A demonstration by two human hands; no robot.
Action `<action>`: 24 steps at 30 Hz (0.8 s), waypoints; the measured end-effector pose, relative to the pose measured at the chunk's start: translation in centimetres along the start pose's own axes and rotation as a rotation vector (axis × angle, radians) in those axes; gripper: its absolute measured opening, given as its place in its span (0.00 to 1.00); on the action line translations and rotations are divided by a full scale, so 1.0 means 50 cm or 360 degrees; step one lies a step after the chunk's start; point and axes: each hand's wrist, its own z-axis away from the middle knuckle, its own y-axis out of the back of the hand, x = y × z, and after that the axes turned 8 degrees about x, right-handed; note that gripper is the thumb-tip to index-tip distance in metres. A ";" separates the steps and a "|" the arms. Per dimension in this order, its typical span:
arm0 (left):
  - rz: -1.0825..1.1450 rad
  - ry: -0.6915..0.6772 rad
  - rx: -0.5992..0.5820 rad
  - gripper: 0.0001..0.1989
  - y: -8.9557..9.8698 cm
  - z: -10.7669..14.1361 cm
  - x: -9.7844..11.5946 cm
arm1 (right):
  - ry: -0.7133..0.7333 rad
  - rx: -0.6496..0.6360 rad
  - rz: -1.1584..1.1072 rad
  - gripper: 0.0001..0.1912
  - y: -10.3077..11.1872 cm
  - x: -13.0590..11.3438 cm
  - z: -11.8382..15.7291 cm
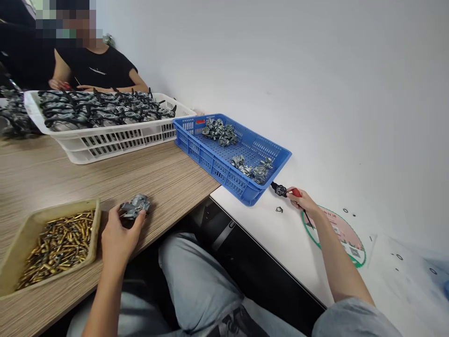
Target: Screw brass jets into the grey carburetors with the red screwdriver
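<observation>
My left hand (121,238) grips a grey die-cast metal part (135,207) just above the wood-grain table (105,187), next to a beige tray (94,229) of brass pins (58,248). My right hand (303,201) is far to the right, over a white surface (280,234). Its fingers hold a red-handled tool (296,192) with a black ring-shaped piece (279,190) at its front end. That tool's tip is hidden by the black piece. The hand sits just beyond the corner of a blue perforated plastic crate (224,175).
The blue crate holds two heaps of silver metal parts. A white crate (105,145) packed with black-and-silver assemblies stands behind it. A person in a black shirt (94,68) sits beyond. Small black rings (278,209) and a round green-edged sticker (336,236) lie on the white surface.
</observation>
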 end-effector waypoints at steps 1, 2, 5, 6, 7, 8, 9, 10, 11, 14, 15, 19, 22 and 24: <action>0.0008 0.0000 0.0002 0.38 0.000 0.000 0.001 | 0.0003 -0.0021 -0.0012 0.28 0.000 0.002 0.001; 0.0014 0.0002 0.0004 0.38 0.001 0.000 0.001 | 0.0008 -0.0038 -0.0022 0.27 0.000 0.004 0.003; 0.0010 0.0019 0.0010 0.38 0.001 0.000 0.002 | 0.0024 -0.0071 -0.0038 0.27 0.001 0.010 0.007; 0.0008 0.0022 0.0008 0.38 0.001 0.000 0.002 | 0.0028 -0.0075 -0.0036 0.27 0.002 0.012 0.008; 0.0007 0.0024 0.0008 0.38 0.001 -0.001 0.002 | 0.0031 -0.0077 -0.0031 0.27 0.002 0.013 0.009; 0.0008 0.0022 0.0007 0.38 0.001 -0.001 0.002 | 0.0035 -0.0077 -0.0021 0.27 0.002 0.013 0.009; 0.0011 0.0018 0.0008 0.38 0.001 -0.001 0.002 | 0.0041 -0.0075 -0.0008 0.27 0.001 0.013 0.008; 0.0017 0.0012 0.0012 0.38 0.001 0.000 0.002 | 0.0048 -0.0070 0.0009 0.27 0.000 0.012 0.008; 0.0025 0.0006 0.0015 0.37 0.001 0.000 0.002 | 0.0057 -0.0063 0.0031 0.28 -0.002 0.010 0.007; 0.0033 0.0003 0.0015 0.37 0.002 0.001 0.002 | 0.0090 -0.0025 0.0138 0.27 -0.009 0.000 0.010; 0.0027 0.0008 0.0011 0.37 0.002 0.002 0.002 | 0.0103 0.0001 0.0187 0.26 -0.011 -0.004 0.015; 0.0014 0.0027 0.0003 0.38 -0.001 0.000 -0.002 | 0.0184 0.0160 0.0437 0.18 -0.007 -0.024 0.059; 0.0036 0.0006 0.0015 0.36 -0.003 -0.001 -0.004 | 0.0282 0.0260 0.0640 0.19 -0.010 -0.050 0.098; 0.0088 -0.0033 0.0011 0.34 -0.001 0.001 -0.001 | 0.0374 0.0296 0.0758 0.18 -0.025 -0.076 0.111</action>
